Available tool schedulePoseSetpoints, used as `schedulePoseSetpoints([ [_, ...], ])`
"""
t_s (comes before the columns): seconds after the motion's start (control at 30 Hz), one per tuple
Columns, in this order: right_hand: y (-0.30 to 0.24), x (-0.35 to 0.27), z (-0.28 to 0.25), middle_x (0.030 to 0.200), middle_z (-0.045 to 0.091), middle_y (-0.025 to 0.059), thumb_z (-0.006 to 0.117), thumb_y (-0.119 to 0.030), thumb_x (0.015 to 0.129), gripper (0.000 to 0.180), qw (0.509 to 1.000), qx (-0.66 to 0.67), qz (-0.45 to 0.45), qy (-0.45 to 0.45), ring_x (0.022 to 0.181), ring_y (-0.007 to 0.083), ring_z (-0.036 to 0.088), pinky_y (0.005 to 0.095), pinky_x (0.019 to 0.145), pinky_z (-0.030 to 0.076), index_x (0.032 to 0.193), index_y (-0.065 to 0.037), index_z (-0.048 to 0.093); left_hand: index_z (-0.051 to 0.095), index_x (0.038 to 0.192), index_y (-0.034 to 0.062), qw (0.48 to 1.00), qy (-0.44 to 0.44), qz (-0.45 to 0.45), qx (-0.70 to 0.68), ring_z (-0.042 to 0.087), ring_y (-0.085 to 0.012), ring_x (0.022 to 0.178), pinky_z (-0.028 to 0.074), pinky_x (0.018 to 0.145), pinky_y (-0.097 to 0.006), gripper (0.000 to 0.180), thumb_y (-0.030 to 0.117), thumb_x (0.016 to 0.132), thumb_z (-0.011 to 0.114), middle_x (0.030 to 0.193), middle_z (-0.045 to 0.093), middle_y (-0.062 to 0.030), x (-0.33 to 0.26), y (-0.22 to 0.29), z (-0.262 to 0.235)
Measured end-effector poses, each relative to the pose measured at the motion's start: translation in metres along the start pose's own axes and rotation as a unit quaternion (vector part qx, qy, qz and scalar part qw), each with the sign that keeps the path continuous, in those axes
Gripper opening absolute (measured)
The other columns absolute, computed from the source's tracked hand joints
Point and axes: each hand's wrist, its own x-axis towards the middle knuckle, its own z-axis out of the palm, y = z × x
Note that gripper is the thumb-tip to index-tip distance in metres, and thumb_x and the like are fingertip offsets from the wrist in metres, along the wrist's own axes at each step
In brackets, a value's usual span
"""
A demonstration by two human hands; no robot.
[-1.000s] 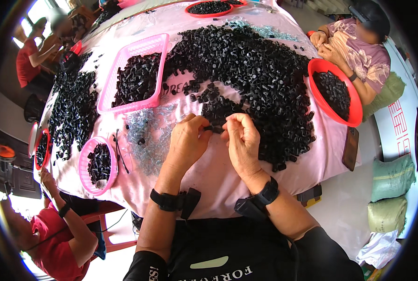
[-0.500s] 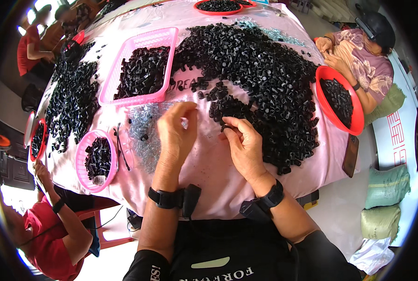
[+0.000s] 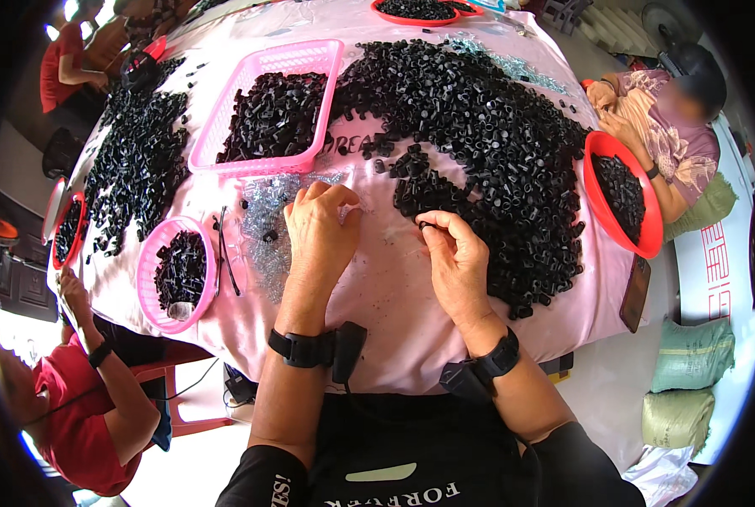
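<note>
My left hand is closed beside the pile of small clear plastic pieces; a clear glint shows between thumb and fingers, apparently one such piece, mostly hidden. Between the thumb and forefinger of my right hand is a small black plastic ring-like part. That hand is just left of a large heap of similar black parts. The two hands are apart, above the pink tablecloth.
Beyond my left hand stands a pink basket of black parts. A round pink basket is at left, near black-framed glasses. A red bowl and a phone lie right. People sit around the table.
My right hand has shifted slightly right and down, still pinching the small black part. The left hand has turned so its back shows more. The whole view has shifted a little.
</note>
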Motion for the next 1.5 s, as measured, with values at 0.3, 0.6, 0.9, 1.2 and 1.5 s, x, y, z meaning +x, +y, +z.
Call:
schedulePoseSetpoints([
  [0.3,-0.013,0.0,-0.001,0.101,0.072,0.0066,0.061,-0.003,0.101,0.015,0.995,0.074,0.059,-0.009,0.085,0.0132,0.072,0.0253,0.07,0.056,0.113,-0.001,0.069,0.075,0.092,0.0138,1.0,0.005,0.009,0.029,0.063,-0.0275,0.101,0.042,0.092,-0.046,0.016,0.01,0.077,0.078,0.098,0.068,-0.0038,0.0,0.006,0.002],
  [0.6,-0.001,-0.001,0.002,0.102,0.072,0.0057,0.059,-0.008,0.104,0.02,0.995,0.083,0.053,-0.031,0.088,0.015,0.073,0.0238,0.07,0.057,0.12,-0.001,0.068,0.076,0.091,0.0142,0.998,-0.026,0.011,0.056,0.06,-0.0274,0.106,0.038,0.095,-0.045,0.011,0.012,0.08,0.076,0.102,0.067,-0.0045,-0.002,0.009,-0.002],
  [0.9,-0.012,-0.001,0.001,0.092,0.073,0.0065,0.06,-0.006,0.103,0.019,0.992,0.088,0.089,-0.024,0.078,0.0137,0.073,0.0246,0.067,0.057,0.117,0.0,0.07,0.075,0.091,0.015,0.998,-0.011,0.052,0.034,0.06,-0.027,0.102,0.038,0.093,-0.044,0.013,0.009,0.08,0.077,0.101,0.067,-0.0038,-0.004,0.007,0.003],
  [1.2,-0.005,0.0,0.003,0.081,0.073,0.0095,0.06,-0.005,0.101,0.018,0.997,0.038,0.062,-0.019,0.072,0.0133,0.071,0.0272,0.067,0.055,0.114,0.001,0.07,0.066,0.095,0.01,0.988,-0.027,0.138,-0.059,0.061,-0.0273,0.098,0.039,0.089,-0.042,0.012,0.003,0.086,0.067,0.098,0.066,-0.0057,0.002,0.025,-0.001],
  [1.5,-0.009,0.0,0.003,0.077,0.072,0.0118,0.061,-0.002,0.097,0.016,0.999,0.009,0.032,-0.018,0.068,0.0165,0.07,0.0298,0.067,0.055,0.109,0.004,0.071,0.063,0.096,0.0081,0.973,-0.077,0.188,-0.112,0.062,-0.0278,0.09,0.04,0.085,-0.041,0.008,0.005,0.089,0.064,0.091,0.066,-0.0065,-0.001,0.031,0.001],
])
